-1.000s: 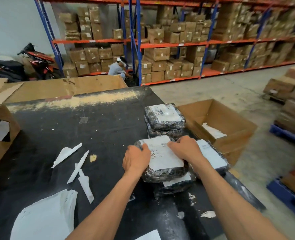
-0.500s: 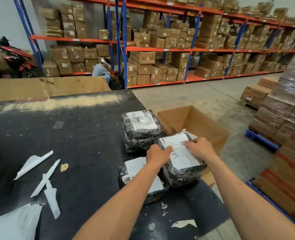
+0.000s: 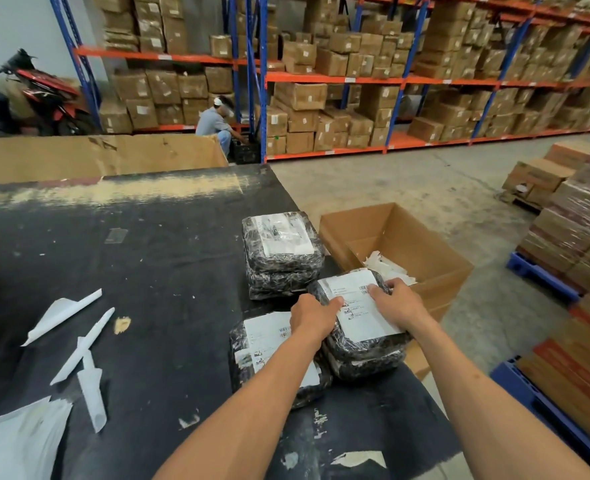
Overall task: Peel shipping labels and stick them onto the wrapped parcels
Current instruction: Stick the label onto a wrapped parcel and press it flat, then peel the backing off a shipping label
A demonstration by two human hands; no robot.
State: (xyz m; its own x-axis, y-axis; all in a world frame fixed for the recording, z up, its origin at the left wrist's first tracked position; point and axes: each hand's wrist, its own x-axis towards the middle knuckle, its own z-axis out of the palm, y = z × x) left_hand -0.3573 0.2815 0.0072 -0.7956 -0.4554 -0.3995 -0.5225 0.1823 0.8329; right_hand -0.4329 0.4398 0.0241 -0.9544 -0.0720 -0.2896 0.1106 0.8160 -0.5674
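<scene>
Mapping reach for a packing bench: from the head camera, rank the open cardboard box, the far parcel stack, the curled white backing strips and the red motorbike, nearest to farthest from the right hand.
From the right hand:
1. Open cardboard box, just beyond it, off the table's right edge.
2. Far parcel stack, ahead-left.
3. Curled white backing strips, far left on the table.
4. Red motorbike, back-left by the racks.

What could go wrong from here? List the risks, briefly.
1. The held parcel sits on a stack at the table edge, above the open box; a push could tip it off.
2. The left hand and right hand press on its label; uneven rubbing might crease the barcode.
</scene>
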